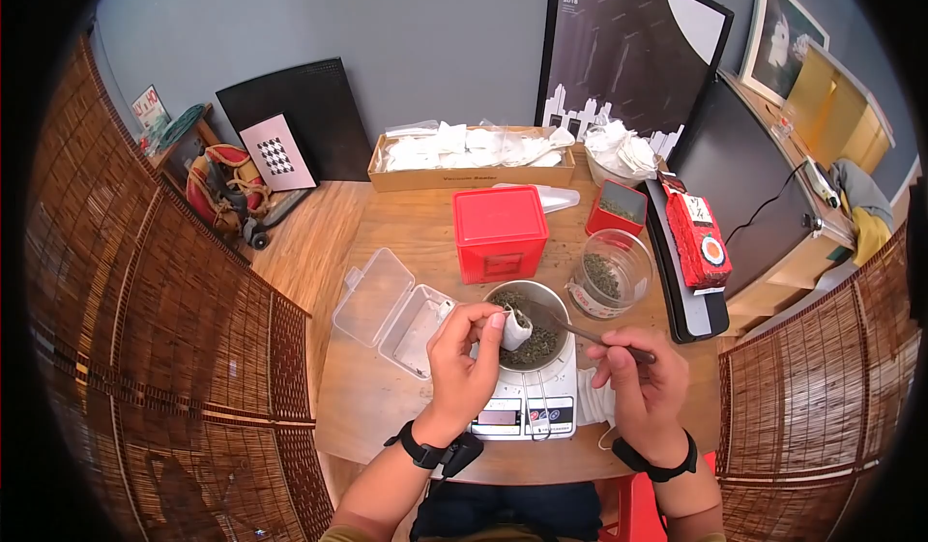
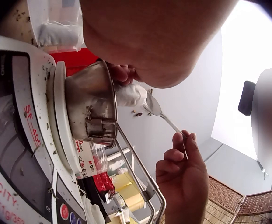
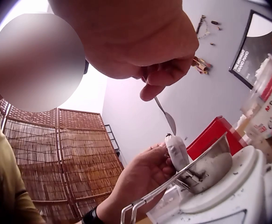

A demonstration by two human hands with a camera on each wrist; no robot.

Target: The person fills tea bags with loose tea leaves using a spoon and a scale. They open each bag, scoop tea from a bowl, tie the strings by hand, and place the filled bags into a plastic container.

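White pouch (image 1: 519, 333) was what I watched from my end: it stood above the metal pot (image 2: 87, 107), mouth upward, near the rim, though I could not tell whether it touched. The left hand (image 1: 467, 363) had thumb and fingers clamped on it. The right hand (image 1: 643, 378) pinched the handle of a spoon (image 1: 585, 334), whose bowl lay at the pouch's mouth. Dark dried leaves (image 1: 530, 355) covered the bottom of the pot, which sat on a white kitchen scale (image 1: 498, 397) flecked with loose bits.

I saw the scale near the front edge of a wooden table (image 1: 406, 228). To its left lay a hinged clear box (image 1: 375, 300), lid thrown back; behind the pot stood a closed red tin (image 1: 500, 233), and to the right a clear tub (image 1: 633, 291) with leaves in it. A long cardboard box (image 1: 464, 179) heaped with white packets ran along the back, and a red foil packet (image 1: 691, 237) rested on a black appliance (image 1: 698, 320). Beyond, I had a grey wall (image 1: 242, 20) with a piano poster (image 1: 638, 58) before it, and woven screens (image 1: 193, 281) flanking both sides.
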